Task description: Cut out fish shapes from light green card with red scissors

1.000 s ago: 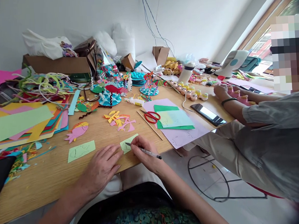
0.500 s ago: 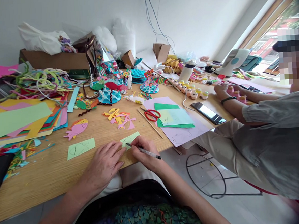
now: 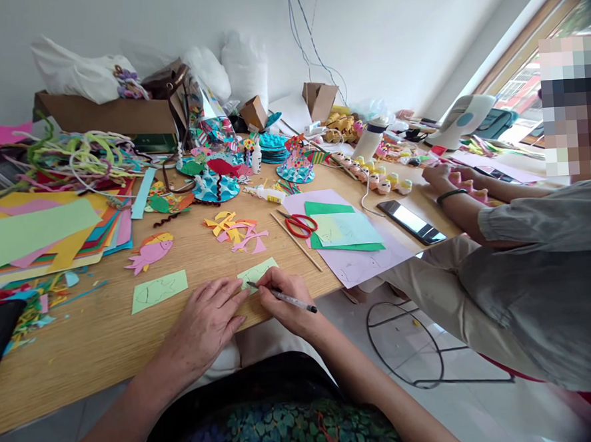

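My right hand is closed round a black pen, its tip on a small light green paper that bears drawn lines. My left hand lies flat, fingers stretched out, with the fingertips on that paper's left edge; part of the paper is hidden under both hands. Left of it lies a second green paper with a fish outline. Above that is a pink and orange paper fish. Yellow and pink paper scraps lie beyond my hands.
Red-handled scissors and a thin wooden stick lie to the right, beside green and purple sheets. A phone rests near the table edge. Coloured paper is stacked at left. Another person's arm reaches over the table at right.
The pen tip has shifted very slightly left on the green paper. My left hand stays in place, and the view has moved a little.
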